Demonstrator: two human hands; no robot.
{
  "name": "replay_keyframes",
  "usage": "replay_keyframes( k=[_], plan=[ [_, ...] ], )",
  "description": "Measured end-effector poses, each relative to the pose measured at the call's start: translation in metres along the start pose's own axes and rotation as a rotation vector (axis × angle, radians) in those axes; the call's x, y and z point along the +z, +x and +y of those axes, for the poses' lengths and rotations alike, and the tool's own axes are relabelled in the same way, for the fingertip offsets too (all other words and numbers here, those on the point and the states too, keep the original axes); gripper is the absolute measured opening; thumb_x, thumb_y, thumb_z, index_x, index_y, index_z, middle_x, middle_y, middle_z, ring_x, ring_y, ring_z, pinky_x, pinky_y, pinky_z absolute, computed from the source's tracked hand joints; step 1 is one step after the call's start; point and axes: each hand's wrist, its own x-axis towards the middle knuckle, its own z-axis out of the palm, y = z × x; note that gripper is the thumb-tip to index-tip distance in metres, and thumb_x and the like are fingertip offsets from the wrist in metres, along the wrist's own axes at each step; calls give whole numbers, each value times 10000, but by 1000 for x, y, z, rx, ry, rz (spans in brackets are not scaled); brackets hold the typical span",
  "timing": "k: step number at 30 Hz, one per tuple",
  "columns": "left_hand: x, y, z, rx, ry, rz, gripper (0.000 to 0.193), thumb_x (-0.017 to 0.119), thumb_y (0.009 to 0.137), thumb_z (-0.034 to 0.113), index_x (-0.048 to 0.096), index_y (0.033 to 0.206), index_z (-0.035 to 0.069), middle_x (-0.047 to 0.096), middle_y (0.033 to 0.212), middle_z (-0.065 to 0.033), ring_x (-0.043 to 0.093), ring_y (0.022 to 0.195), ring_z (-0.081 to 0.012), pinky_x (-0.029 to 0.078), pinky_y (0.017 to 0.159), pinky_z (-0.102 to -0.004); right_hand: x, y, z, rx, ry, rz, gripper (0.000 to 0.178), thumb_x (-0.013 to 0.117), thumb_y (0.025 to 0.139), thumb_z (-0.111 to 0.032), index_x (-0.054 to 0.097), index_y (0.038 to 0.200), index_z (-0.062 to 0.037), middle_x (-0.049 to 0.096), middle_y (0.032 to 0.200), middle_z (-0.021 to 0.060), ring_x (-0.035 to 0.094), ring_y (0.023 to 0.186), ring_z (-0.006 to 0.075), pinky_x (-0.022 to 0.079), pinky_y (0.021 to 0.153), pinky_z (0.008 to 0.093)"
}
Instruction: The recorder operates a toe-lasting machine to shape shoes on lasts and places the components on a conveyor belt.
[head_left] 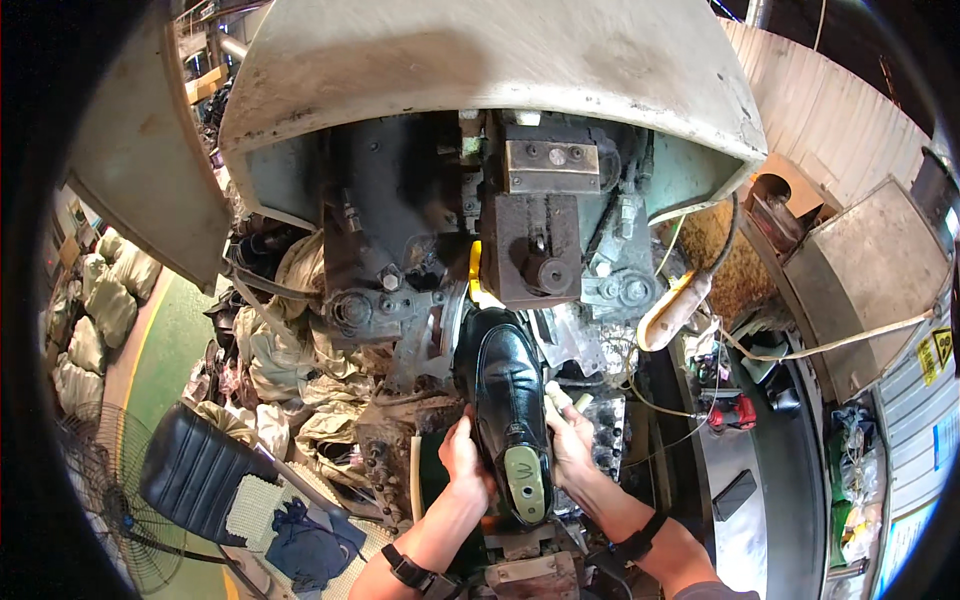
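A glossy black shoe (507,385) on a last sits toe-first against the dark steel head of a large machine (530,240). The green heel end of the last (526,480) points toward me. My left hand (463,455) grips the shoe's left side near the heel. On the shoe's right side, my right hand (570,440) holds it, fingers along the edge. Both wrists wear dark bands.
The machine's pale curved hood (480,70) looms overhead. Crumpled cloth and bags (300,370) pile at the left, with a black padded seat (195,470) and a fan (105,480) beyond. A metal box (865,280), a red tool (735,410) and cables lie right.
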Motion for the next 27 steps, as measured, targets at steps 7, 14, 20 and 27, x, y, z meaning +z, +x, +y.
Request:
replay_keyframes(
  k=[7, 14, 20, 27],
  plan=[
    [4, 3, -3, 142, 51, 26, 335, 653, 969, 263, 619, 1102, -42, 685, 1007, -118, 669, 860, -222, 565, 776, -372, 0, 16, 9, -71, -17, 9, 421, 713, 920, -107, 556, 1306, -46, 666, 1077, 41, 645, 887, 128, 533, 752, 277],
    [5, 2, 2, 210, 197, 9, 365, 687, 952, 305, 632, 1097, -25, 678, 1010, -70, 645, 907, -185, 522, 816, -321, -9, 28, 13, -33, 4, 32, 386, 741, 915, -213, 542, 1209, -63, 662, 979, 29, 624, 831, 111, 503, 740, 262],
    [-72, 13, 48, 341, 329, -170, 352, 671, 959, 221, 580, 1187, -31, 685, 1049, -129, 670, 979, -251, 542, 898, -398, -62, 6, -37, 21, -188, -10, 396, 618, 994, -259, 449, 1245, -4, 700, 984, 196, 711, 812, 241, 586, 693, 316],
    [-234, 68, 102, 576, 780, 490, 379, 724, 872, 77, 613, 1217, -35, 668, 1049, -84, 609, 820, -134, 507, 721, -272, -201, 0, -52, -30, -363, 305, 420, 574, 997, -213, 439, 1340, -11, 685, 913, 160, 684, 745, 222, 579, 706, 345]
  ],
)
